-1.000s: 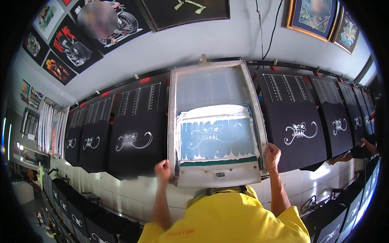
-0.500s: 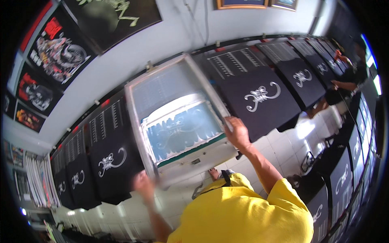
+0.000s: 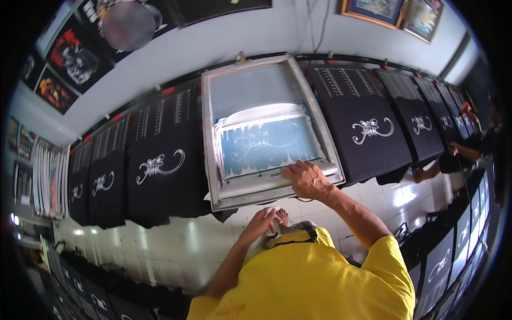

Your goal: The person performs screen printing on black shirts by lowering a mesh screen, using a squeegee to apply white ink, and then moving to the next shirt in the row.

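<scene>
The screen printing frame (image 3: 208, 154) lies over a black shirt on the long row of boards. Its mesh shows a blue stencil area (image 3: 266, 143) with a curled ornament and white ink around it. Along the near side inside the frame rests a wide, pale squeegee (image 3: 250, 185). My right hand (image 3: 306, 180) is closed over the right part of the squeegee, fingers bent on its upper edge. My left hand (image 3: 261, 224) hovers short of the frame's near edge, in front of my body. Its fingers are loosely bent and apart, with nothing visible in them.
Black shirts with white ornaments lie left (image 3: 158, 166) and right (image 3: 372, 130) of the frame. A person (image 3: 464, 152) is at the far right. Another row of printed shirts (image 3: 440, 266) stands behind me. Stacked frames (image 3: 50, 178) lean at the far left.
The screen frame has come down flat over the board. My right hand has moved from its right rail to the squeegee. My left hand has left the near left corner and drawn inward.
</scene>
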A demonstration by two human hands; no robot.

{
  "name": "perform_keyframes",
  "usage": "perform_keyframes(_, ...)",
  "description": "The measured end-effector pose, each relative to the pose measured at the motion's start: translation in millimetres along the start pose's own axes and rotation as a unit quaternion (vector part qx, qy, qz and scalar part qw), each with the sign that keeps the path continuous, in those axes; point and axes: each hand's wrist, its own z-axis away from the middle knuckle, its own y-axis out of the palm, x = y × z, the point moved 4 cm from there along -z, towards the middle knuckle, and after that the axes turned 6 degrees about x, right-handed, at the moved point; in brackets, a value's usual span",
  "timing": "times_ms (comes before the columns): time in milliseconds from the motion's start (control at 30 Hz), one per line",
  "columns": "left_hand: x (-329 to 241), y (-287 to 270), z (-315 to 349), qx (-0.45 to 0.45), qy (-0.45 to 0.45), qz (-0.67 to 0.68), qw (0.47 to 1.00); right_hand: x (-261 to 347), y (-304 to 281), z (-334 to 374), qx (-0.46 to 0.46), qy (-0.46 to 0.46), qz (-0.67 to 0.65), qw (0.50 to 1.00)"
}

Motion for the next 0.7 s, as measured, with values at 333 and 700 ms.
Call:
perform_keyframes(333,9.2,6.5,-25.4,0.006,0.027,0.201,0.979,-4.9,4.9,-12.0,-0.144,-0.009,0.048,0.988)
perform_keyframes(700,12.5,3.1,-33.1,-0.009,-0.035,0.374,0.927,-89.7,5.0,-125.2,-0.165,0.006,0.071,0.984)
